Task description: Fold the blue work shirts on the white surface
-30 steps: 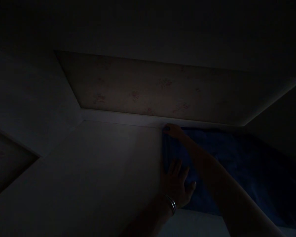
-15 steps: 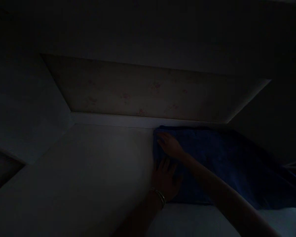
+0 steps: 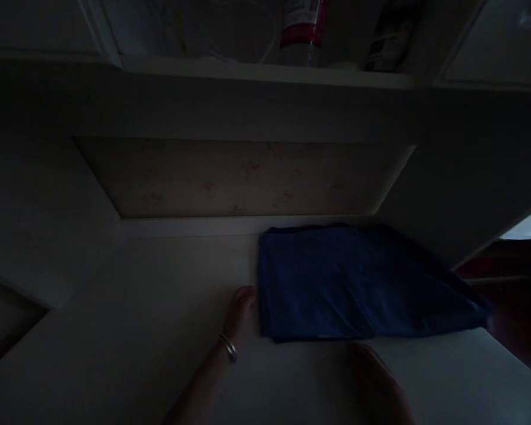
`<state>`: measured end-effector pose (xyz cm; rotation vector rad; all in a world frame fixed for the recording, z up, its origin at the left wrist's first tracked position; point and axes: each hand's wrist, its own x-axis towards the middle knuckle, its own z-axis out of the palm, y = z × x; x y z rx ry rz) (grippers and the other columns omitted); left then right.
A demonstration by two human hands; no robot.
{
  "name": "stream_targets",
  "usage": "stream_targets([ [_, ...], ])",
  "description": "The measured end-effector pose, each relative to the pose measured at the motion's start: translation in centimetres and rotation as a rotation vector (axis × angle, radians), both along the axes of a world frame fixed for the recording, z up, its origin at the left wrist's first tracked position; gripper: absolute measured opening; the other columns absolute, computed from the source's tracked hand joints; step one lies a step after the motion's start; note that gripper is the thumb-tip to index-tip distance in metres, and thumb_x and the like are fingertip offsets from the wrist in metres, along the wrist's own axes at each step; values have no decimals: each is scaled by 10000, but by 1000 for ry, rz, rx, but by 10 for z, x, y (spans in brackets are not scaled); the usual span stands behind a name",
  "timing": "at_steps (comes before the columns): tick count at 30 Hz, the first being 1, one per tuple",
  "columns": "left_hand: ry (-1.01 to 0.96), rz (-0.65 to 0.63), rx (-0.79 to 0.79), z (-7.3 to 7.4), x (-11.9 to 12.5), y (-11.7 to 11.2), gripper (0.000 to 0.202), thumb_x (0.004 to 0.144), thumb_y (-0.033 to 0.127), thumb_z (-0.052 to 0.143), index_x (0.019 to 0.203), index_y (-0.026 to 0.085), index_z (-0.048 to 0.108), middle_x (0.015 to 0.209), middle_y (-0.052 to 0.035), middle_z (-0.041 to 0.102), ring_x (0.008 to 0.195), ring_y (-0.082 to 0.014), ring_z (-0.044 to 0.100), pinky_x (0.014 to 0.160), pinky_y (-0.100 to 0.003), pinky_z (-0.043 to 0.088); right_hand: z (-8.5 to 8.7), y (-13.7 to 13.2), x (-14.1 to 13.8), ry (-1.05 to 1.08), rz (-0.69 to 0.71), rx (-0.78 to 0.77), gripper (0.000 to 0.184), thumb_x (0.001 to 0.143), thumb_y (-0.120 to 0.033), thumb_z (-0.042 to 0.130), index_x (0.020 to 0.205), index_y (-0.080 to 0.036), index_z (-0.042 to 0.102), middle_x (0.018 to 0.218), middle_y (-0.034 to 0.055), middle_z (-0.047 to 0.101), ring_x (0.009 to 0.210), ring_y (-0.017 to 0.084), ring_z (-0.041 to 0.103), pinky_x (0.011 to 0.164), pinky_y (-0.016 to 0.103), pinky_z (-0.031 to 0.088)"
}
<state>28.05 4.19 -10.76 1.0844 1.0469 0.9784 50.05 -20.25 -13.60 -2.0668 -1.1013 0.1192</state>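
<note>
A folded dark blue cloth (image 3: 349, 283) lies flat on a white shelf (image 3: 159, 307) inside a dim cupboard. My left hand (image 3: 241, 310), with a bangle on the wrist, rests on the shelf just left of the cloth's edge; its fingers are too dark to read. My right hand (image 3: 374, 378) is low in front of the cloth, off it, and blurred in shadow. Neither hand holds the cloth.
A floral-papered back panel (image 3: 248, 177) closes the recess behind the cloth. On the shelf above stand a red-and-white can (image 3: 303, 26) and a dark bottle (image 3: 387, 35). White side walls bound the recess left and right.
Both hands have pulled back off the blue cloth toward me. The view has tilted up, showing the upper shelf with the can and bottle.
</note>
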Motion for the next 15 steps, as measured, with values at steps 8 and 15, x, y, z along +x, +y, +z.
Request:
stream_targets([
  [8,2,-202,-247,12,-117,-69,297,695,451,723,811,178,700,839,-37,695,822,-155,618,810,-278,479,-4,16,1,-153,290,-149,343,858,-403,458,1006,-268,737,1109,82,701,1010,273,653,891,447,521],
  [15,151,-70,-198,33,-100,-57,322,710,437,640,893,173,656,905,-67,688,776,-156,641,683,-271,505,44,34,39,308,5,32,479,778,-583,522,1028,-213,694,1092,99,697,977,269,660,814,342,534],
])
